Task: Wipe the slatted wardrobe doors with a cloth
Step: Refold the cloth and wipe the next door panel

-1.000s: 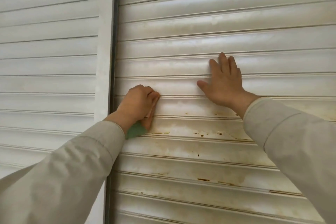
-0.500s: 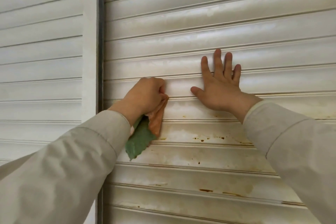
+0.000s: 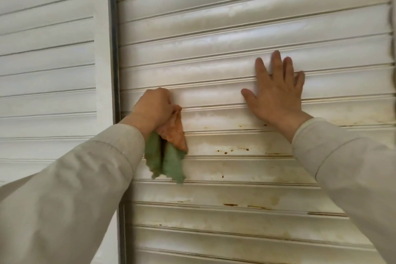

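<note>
Since a second ago our left hand point(image 3: 153, 108) has barely shifted along the slat, staying near the left edge of the right-hand door point(image 3: 235, 28); what changed is the cloth point(image 3: 169, 152). It was mostly hidden under the fist, and now a long tail hangs free below the hand, frame centre-left. We read that as less cloth pressed on the slat, so the wipe is probably weaker here; a re-bunch may be needed.

Left hand: fingers curled tight round the top of the cloth, knuckles against the slat. Right hand point(image 3: 276, 94), centre-right: flat, fingers spread and straight, palm braced on the door, holding nothing. It sits in the same pose as before.

Cloth: two-tone, orange part just under the fist, green part drooping below it, edges frayed, lying against the slats.

Door: white horizontal slats. Upper slats look cleaner, with pale smears. Lower slats carry brown stains point(image 3: 231, 151) and yellowish streaks, all below both hands, so most of the dirty area seems not yet done. The left-hand door point(image 3: 47, 60), upper left, shows no obvious stains.
</note>
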Demonstrator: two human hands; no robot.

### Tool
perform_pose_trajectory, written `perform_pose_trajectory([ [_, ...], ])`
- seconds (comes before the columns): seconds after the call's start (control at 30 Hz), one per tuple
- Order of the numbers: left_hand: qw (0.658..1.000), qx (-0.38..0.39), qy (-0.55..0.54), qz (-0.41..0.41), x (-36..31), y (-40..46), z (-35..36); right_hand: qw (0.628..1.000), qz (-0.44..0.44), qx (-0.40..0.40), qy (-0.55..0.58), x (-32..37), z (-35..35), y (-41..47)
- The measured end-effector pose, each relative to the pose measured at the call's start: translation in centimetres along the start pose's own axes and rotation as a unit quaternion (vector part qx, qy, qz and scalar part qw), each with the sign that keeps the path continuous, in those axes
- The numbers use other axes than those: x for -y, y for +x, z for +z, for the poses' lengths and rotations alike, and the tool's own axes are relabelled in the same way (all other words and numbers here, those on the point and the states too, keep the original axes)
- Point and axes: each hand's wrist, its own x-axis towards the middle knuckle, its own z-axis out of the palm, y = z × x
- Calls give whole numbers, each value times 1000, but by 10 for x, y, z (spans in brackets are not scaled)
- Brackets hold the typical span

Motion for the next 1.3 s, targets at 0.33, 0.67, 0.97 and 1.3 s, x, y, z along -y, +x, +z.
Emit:
perform_pose_trajectory([
  [0.33,998,23,-5,54,-54,5,7,998,-12,69,7,-5,3,7],
  [0.67,995,29,-18,89,-96,2,14,999,-21,44,-7,-7,2,2],
  [0.97,1000,13,13,-20,-10,1,-2,996,-30,79,11,-2,3,3],
  [1.3,995,25,-40,91,-90,8,16,994,-50,90,38,29,15,10],
])
